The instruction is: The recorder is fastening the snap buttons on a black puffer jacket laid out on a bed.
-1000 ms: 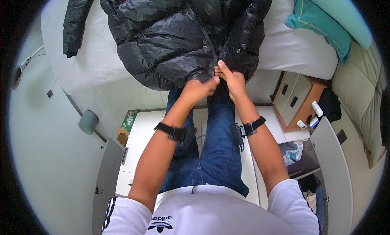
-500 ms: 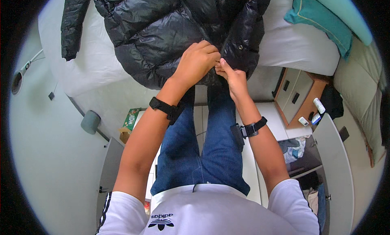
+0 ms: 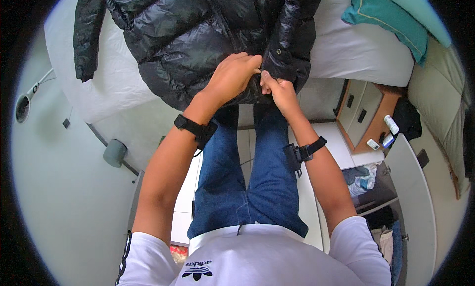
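Note:
A shiny black puffer jacket lies spread over the white bed, its lower hem hanging over the near edge. One sleeve stretches out at the left. My left hand is closed on the jacket's front opening near the hem, fingers pinched. Just to its right, my right hand pinches the front edge of the same jacket. The fingertips of both hands almost meet. Whether a zipper end lies between them is too small to make out. A round snap shows on the front just above my right hand.
The white bed spans the far side, with a teal pillow at right. A wooden nightstand with small bottles stands right, near an open cabinet door. A grey cylinder and a fan-like object are at left.
Both hands have shifted slightly left and stay pinched at the jacket's front. The jacket's lower front has moved a little left with them.

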Motion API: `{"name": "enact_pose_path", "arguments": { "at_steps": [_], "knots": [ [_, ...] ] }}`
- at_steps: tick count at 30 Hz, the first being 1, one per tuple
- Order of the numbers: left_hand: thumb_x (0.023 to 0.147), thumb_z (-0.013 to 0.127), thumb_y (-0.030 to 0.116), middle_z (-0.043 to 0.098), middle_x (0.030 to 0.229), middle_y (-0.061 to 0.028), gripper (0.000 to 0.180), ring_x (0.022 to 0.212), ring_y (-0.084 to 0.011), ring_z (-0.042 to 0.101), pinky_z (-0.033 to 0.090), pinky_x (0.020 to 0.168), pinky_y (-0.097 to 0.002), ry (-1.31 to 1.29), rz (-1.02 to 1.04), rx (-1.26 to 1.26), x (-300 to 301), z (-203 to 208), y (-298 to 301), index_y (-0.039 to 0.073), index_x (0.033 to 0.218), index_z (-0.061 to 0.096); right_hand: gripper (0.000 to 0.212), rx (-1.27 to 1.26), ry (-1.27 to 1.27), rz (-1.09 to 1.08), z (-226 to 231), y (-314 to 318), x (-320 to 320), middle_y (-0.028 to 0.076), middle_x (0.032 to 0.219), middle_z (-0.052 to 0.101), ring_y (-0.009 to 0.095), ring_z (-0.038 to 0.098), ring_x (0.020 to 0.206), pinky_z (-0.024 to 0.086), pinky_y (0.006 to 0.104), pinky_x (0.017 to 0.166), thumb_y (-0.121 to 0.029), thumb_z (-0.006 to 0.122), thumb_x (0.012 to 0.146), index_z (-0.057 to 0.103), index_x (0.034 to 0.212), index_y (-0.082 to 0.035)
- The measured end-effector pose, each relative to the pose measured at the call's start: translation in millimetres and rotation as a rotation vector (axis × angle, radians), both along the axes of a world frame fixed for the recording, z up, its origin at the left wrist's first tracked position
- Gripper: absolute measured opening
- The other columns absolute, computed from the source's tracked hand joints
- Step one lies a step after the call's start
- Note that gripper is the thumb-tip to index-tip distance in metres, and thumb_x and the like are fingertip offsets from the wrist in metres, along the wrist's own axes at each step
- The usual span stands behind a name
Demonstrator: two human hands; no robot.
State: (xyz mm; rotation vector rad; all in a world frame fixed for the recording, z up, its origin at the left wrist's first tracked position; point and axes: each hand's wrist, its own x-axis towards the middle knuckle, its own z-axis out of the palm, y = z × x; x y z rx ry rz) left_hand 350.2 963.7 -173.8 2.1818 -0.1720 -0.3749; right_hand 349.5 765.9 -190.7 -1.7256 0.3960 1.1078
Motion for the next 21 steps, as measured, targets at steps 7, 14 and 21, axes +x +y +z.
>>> {"name": "enact_pose_path", "arguments": {
  "at_steps": [7, 14, 21],
  "knots": [
    [0.088, 0.069, 0.018, 0.067, 0.092, -0.0085, 0.013, 0.095, -0.0312, 0.061, 0.043, 0.092, -0.0424, -0.083, -0.118, 0.001, 0, -5, 25, 0.009, 0.098, 0.069, 0.046, 0.147, 0.084, -0.037, 10, 0, 4, 0.002, 0.07, 0.062, 0.011, 0.057, 0.068, 0.045, 0.0272, 0.068, -0.044, 0.061, 0.1, 0.068, 0.08, -0.003],
    [0.089, 0.066, 0.019, 0.067, 0.089, -0.0033, 0.009, 0.093, -0.0265, 0.059, 0.042, 0.088, -0.0396, -0.128, -0.191, 0.061, 23, -2, 23, 0.011, 0.09, 0.07, 0.042, 0.267, 0.005, -0.08, 12, 2, 6, 0.0, 0.071, 0.061, 0.01, 0.057, 0.069, 0.044, 0.0268, 0.068, -0.039, 0.06, 0.101, 0.066, 0.078, -0.004],
    [0.089, 0.064, 0.017, 0.065, 0.091, -0.0046, 0.008, 0.095, -0.0263, 0.057, 0.039, 0.087, -0.0396, -0.037, -0.052, 0.124, 8, 6, 12, 0.012, 0.093, 0.069, 0.045, 0.072, -0.169, 0.009, 8, 12, 1, 0.0, 0.074, 0.057, 0.012, 0.054, 0.072, 0.045, 0.028, 0.071, -0.043, 0.055, 0.104, 0.065, 0.085, -0.004]
  ]
}}
